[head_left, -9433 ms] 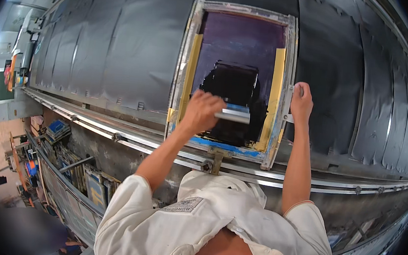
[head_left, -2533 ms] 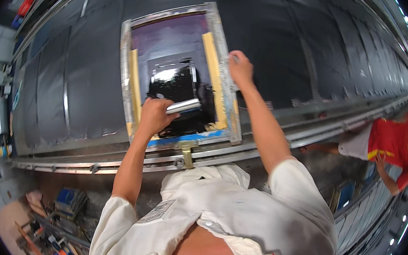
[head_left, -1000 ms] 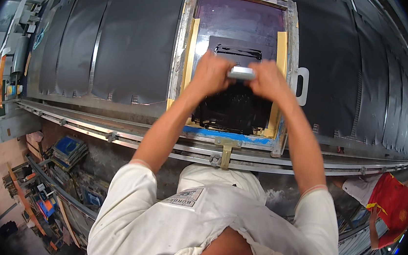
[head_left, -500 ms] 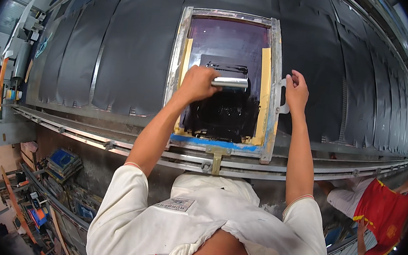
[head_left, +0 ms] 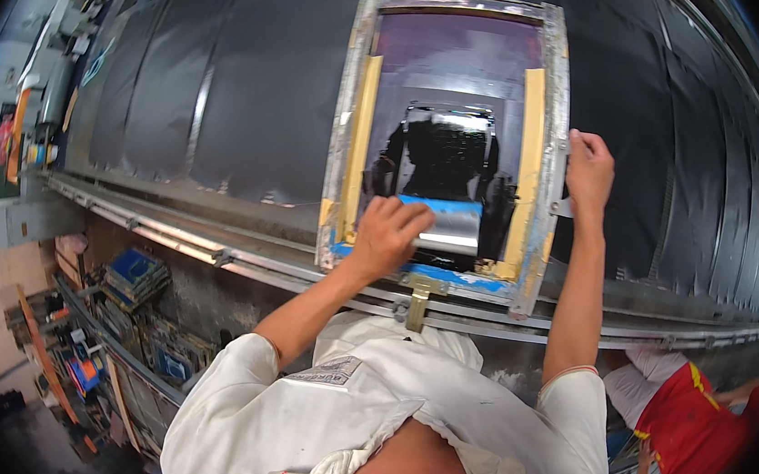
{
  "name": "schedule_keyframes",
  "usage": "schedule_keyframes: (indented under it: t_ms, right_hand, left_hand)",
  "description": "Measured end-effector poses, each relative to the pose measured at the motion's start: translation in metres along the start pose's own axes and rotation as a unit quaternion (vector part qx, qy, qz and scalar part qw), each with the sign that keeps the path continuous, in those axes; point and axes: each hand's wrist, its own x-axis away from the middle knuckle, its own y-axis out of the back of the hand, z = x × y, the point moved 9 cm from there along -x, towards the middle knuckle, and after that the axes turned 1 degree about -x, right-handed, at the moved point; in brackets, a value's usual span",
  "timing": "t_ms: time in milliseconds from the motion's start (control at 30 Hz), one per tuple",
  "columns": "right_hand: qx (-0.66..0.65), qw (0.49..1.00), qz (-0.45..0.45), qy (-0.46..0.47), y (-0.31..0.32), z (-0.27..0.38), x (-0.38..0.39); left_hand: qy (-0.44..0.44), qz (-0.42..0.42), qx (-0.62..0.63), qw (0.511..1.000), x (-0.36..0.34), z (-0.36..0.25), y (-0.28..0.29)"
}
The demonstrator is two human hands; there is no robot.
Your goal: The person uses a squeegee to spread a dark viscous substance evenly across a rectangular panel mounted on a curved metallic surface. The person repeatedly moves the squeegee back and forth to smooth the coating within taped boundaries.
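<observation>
My left hand [head_left: 390,234] is closed around the end of a silver squeegee [head_left: 449,232] with a blue strip along its far side. The squeegee rests near the close end of a screen-printing frame [head_left: 545,107], over black ink [head_left: 449,157] spread on the purple mesh [head_left: 457,48]. Yellow tape [head_left: 527,160] lines both sides of the mesh, with blue tape along the near edge. At the frame's right side, my right hand [head_left: 590,173] has its fingers curled at the side handle [head_left: 565,206], which it mostly hides.
Dark sheets [head_left: 266,89] cover the long table on both sides of the frame. A metal rail [head_left: 301,289] runs along the near edge, where a brass-coloured bracket [head_left: 418,303] sits. Stacked frames [head_left: 132,277] stand below left. A person in a red shirt [head_left: 689,440] is at lower right.
My left hand has drawn the squeegee toward me, from mid-mesh to the near end. My right hand's fingers have closed in at the handle. The frame appears larger and farther right.
</observation>
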Motion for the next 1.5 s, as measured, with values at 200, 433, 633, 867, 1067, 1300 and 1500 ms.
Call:
schedule_keyframes:
  t_ms: [200,433,633,867,1067,1300,1500]
  right_hand:
    - [-0.078,0.995,0.029,-0.05,-0.083,-0.017,0.035]
    - [-0.028,0.997,0.011,0.066,-0.198,0.061,0.065]
    - [-0.022,0.999,0.006,0.043,-0.183,0.076,0.054]
    - [0.053,0.998,-0.005,0.043,-0.17,0.059,0.05]
    - [0.184,0.971,0.148,0.044,-0.163,0.091,0.062]
    - [0.074,0.877,0.407,0.245,-0.23,0.25,0.096]
    - [0.255,0.816,0.394,0.337,-0.296,0.241,0.091]
  left_hand:
    - [0.044,-0.015,0.034,0.998,0.044,0.08,0.033]
    - [0.066,-0.035,-0.026,0.997,0.086,0.155,0.105]
    - [0.032,0.018,-0.004,0.999,0.093,0.143,0.114]
    - [0.018,0.065,0.024,0.997,0.085,0.141,0.096]
    - [0.008,0.034,0.027,0.999,0.019,0.18,0.101]
    - [0.043,0.113,0.063,0.991,-0.087,0.234,0.118]
    - [0.115,0.163,0.091,0.976,-0.111,0.264,0.095]
